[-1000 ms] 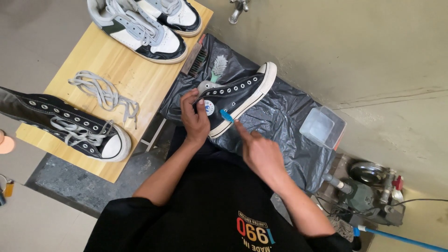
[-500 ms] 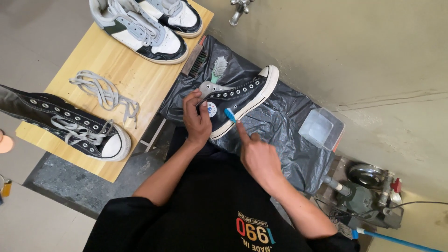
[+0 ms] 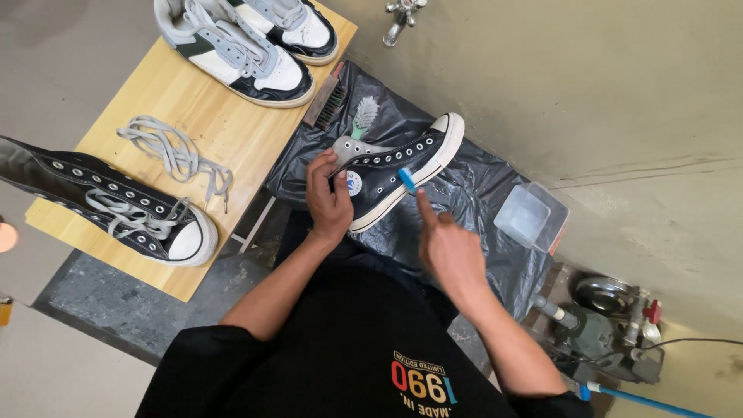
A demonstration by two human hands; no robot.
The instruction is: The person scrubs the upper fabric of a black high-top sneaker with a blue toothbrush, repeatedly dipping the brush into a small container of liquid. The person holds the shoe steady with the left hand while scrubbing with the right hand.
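Left hand [image 3: 329, 197] grips the black high-top sneaker [image 3: 402, 166] over black plastic sheeting [image 3: 480, 193]; right hand [image 3: 449, 251] is closed, apparently around a small blue brush [image 3: 406, 179] touching its side.

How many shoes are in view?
4: a black high-top in the left hand, another black high-top and two white sneakers on the wooden table.

This looks like a small shoe-cleaning workshop. Several sneakers [image 3: 240, 46] and a black high-top [image 3: 108, 201] with loose laces [image 3: 174, 155] wait on a wooden tabletop [image 3: 209, 116], brushes [image 3: 325, 101] lie on black plastic sheeting [image 3: 480, 193], and a wall tap [image 3: 402, 15] and small machine [image 3: 596, 333] stand over bare concrete floor.
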